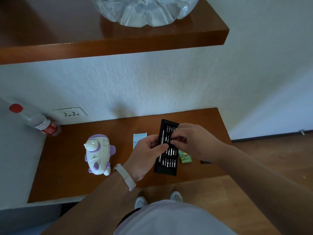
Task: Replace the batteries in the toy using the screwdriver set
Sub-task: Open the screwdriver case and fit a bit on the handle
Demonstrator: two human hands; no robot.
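A black screwdriver set tray point(166, 167) with several silver bits and a slim driver handle is held above the brown wooden shelf point(67, 167). My left hand point(146, 153) grips the tray's left edge, thumb across it. My right hand point(191, 141) reaches over the tray's middle, and its curled fingertips pinch at a bit in the rows. A white and purple airplane toy point(98, 154) lies on the shelf to the left of both hands. A green battery pack point(185, 158) lies just right of the tray, partly hidden by my right wrist.
A white sleeve or box point(138, 137) lies behind my left hand. A clear bottle point(39, 122) with a red cap leans at the far left by a wall socket point(70, 112). A higher shelf holds a big clear water jug point(144, 11). A small dark item point(205, 161) lies right of the batteries.
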